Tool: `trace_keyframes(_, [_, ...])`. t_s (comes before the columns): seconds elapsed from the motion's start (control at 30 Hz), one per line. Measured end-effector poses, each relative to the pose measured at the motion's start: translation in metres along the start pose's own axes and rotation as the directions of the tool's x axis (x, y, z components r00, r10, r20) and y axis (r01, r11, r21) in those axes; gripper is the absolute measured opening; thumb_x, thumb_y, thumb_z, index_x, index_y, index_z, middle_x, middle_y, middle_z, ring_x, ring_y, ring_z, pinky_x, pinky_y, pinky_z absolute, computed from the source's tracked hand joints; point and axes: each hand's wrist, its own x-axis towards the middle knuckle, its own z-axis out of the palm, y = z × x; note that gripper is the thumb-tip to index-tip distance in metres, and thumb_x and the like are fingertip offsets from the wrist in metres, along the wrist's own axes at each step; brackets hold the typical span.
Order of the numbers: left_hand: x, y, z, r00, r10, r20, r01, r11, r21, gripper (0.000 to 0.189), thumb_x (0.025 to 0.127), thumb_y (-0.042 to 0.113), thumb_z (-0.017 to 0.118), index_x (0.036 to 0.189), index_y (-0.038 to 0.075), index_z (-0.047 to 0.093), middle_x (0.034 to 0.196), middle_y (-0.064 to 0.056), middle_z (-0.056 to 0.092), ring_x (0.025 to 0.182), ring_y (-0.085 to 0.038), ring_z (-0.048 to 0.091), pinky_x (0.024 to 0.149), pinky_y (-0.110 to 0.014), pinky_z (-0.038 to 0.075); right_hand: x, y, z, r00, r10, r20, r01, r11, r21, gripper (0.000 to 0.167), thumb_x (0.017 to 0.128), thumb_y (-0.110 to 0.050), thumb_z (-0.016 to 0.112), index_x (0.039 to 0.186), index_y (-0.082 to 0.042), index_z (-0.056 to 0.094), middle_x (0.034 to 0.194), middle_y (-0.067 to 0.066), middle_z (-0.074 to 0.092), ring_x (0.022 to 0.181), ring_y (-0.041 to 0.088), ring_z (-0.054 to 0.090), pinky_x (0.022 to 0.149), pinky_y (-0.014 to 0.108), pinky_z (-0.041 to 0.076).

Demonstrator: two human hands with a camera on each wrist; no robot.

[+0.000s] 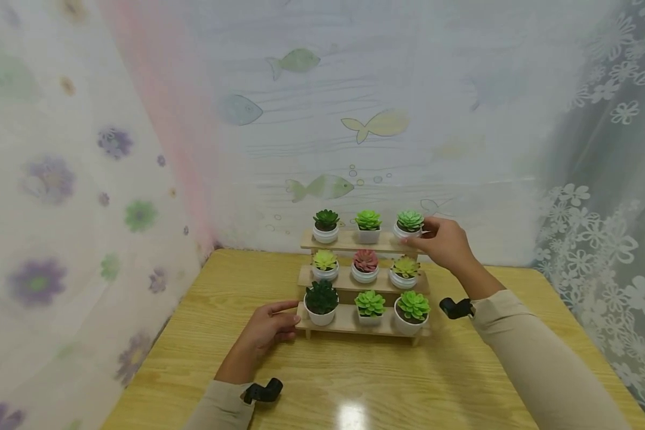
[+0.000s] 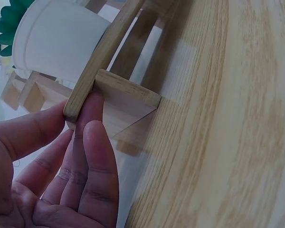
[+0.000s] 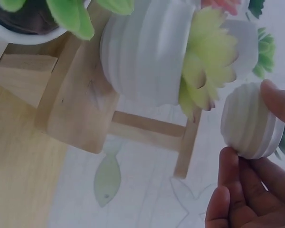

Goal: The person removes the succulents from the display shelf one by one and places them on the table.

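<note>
A three-tier wooden stand point(image 1: 346, 325) holds small potted succulents. My left hand point(image 1: 269, 329) pinches the left end of its bottom board point(image 2: 103, 61) between thumb and fingers, beside a dark green succulent point(image 1: 321, 298) in a white pot. At the top tier's right end, my right hand point(image 1: 445, 245) grips a pale green succulent point(image 1: 410, 221). Its ribbed white pot point(image 3: 247, 121) sits between thumb and fingertips in the right wrist view, seen apart from the top board's end. A yellow-green succulent point(image 1: 405, 267) stands just below on the middle tier.
On the tiers are also a red succulent point(image 1: 365, 263), a yellow one point(image 1: 325, 260) and several green ones. The stand rests on a wood-grain table point(image 1: 204, 346). Behind it hangs a fish-patterned sheet point(image 1: 312, 137), with a flowered curtain point(image 1: 59, 239) at the left.
</note>
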Motion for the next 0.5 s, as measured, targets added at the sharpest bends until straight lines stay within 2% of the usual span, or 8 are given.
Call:
trace_keyframes(0.33, [0.0, -0.002, 0.0, 1.0, 0.004, -0.009, -0.005, 1.0, -0.004, 0.053, 0.095, 0.01, 0.075, 0.145, 0.004, 0.059, 0.107, -0.01, 0.076, 0.082, -0.017, 0.07, 0.072, -0.033, 0.062, -0.018, -0.012, -0.002, 0.999, -0.008, 0.049, 0.006, 0.999, 0.048, 0.083, 0.09, -0.053, 0.078, 0.153, -0.006, 0.05, 0.136, 0.019, 0.065, 0.124, 0.036, 0.063, 0.101, 0.057, 0.052])
trace_keyframes(0.5, [0.0, -0.002, 0.001, 1.0, 0.004, -0.008, -0.004, 1.0, -0.002, 0.054, 0.095, 0.012, 0.076, 0.145, 0.005, 0.059, 0.106, -0.009, 0.077, 0.083, -0.017, 0.071, 0.071, -0.033, 0.062, -0.027, -0.019, -0.003, 0.998, -0.01, 0.054, 0.007, 0.998, 0.057, 0.094, 0.088, -0.053, 0.08, 0.158, -0.004, 0.042, 0.146, 0.021, 0.058, 0.126, 0.037, 0.062, 0.103, 0.058, 0.052])
